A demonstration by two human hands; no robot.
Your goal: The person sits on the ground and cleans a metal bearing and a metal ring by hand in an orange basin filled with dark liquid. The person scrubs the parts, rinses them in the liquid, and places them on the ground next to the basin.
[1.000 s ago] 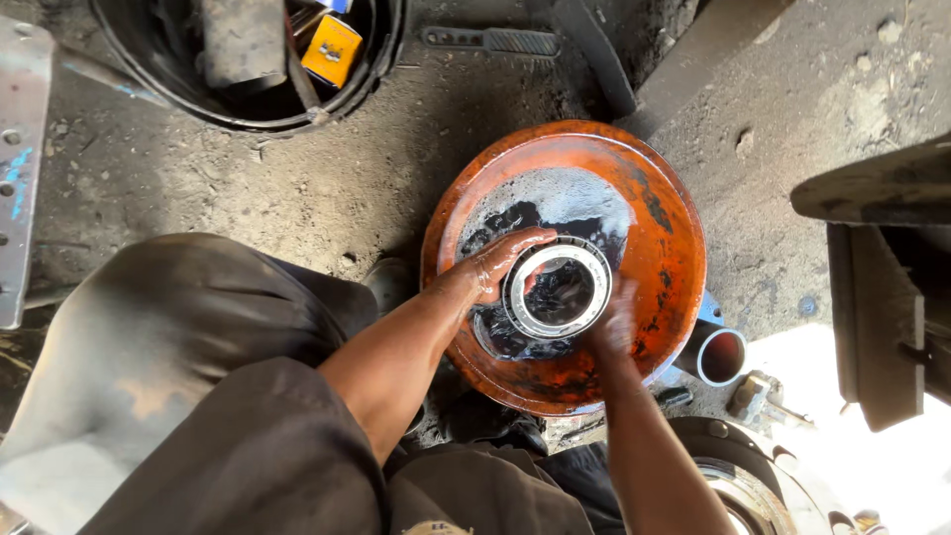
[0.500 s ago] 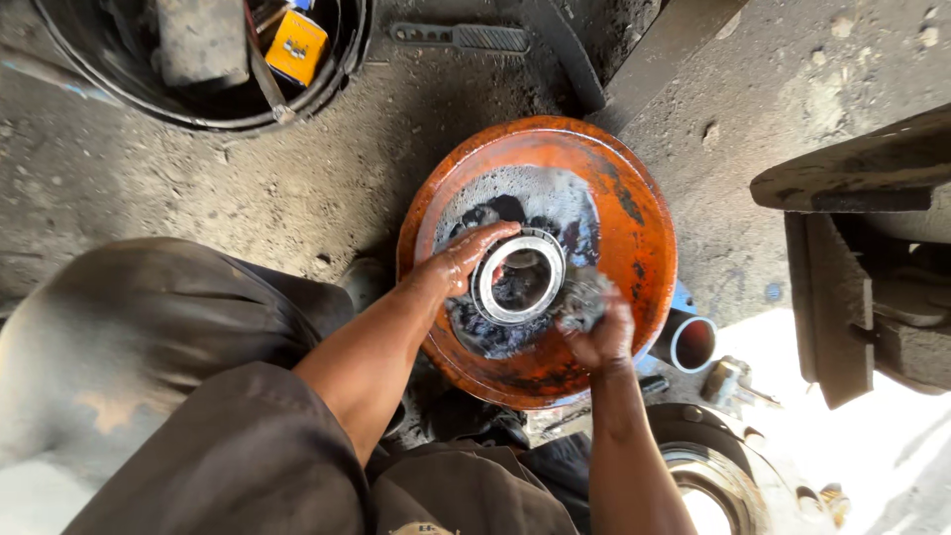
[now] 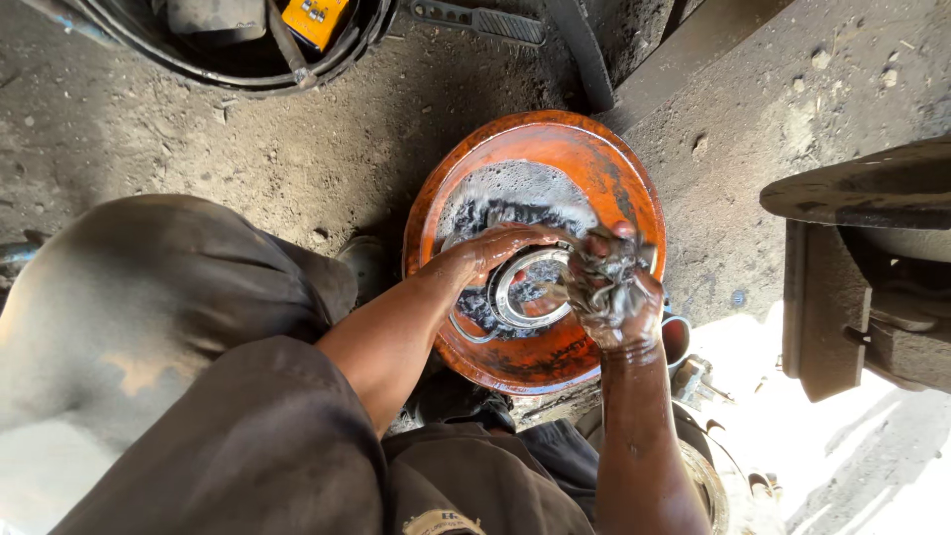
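Observation:
An orange basin [image 3: 604, 163] holding dark, foamy liquid sits on the dirt ground between my knees. A shiny metal ring, like a bearing race [image 3: 517, 289], lies in the liquid. My left hand [image 3: 492, 250] grips the ring's upper left edge. Beside the ring's right edge, my right hand [image 3: 614, 287] is closed around a grimy wet rag [image 3: 594, 269], lifted a little above the liquid. Both hands are wet and dirty.
A black round tub [image 3: 248, 50] with a yellow box and tools stands at the top left. Dark bars [image 3: 515, 22] lie on the ground above the basin. A heavy metal vehicle part [image 3: 862, 258] juts in at right. A short pipe [image 3: 677, 339] lies by the basin.
My right hand has risen from the ring's lower right edge and bunched the rag in its fist. My left hand stays on the ring. The camera has shifted slightly.

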